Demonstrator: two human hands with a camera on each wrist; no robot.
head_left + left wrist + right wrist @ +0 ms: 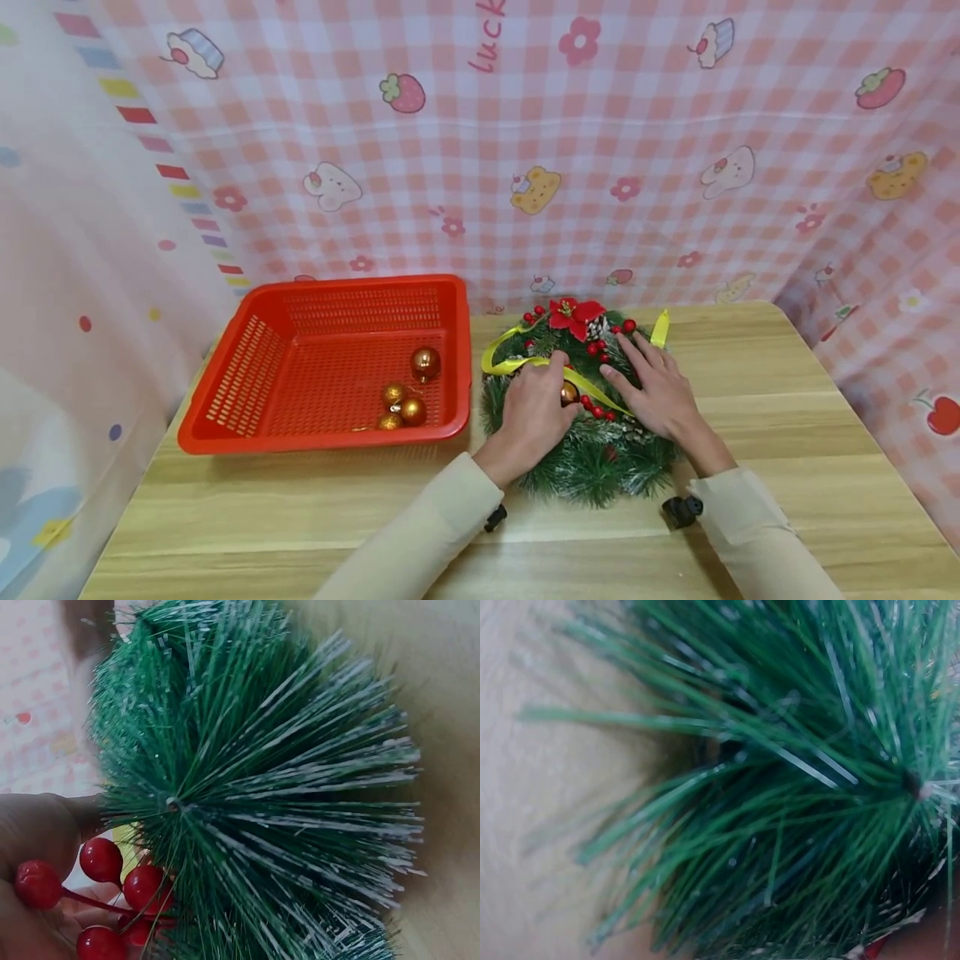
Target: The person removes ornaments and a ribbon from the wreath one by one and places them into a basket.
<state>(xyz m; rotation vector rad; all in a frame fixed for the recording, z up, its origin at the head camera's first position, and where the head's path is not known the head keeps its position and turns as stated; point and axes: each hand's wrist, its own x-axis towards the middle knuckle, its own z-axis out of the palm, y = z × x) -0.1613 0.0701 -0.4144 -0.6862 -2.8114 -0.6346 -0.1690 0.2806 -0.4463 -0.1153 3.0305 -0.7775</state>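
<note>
Pale sleeves (420, 533) come closest, and both hands reach over a green wreath (596, 475) lying on the table (795, 433) right under them. The left hand (528, 412) is bent, its thumb and finger around a gold ball (570, 393). The right hand (662, 396) is spread wide — fingers nearly straight, touching the wreath. Yellow ribbon (504, 367) runs between the hands. Left of them sits a red basket (459, 350) with four more gold balls (413, 411).
</note>
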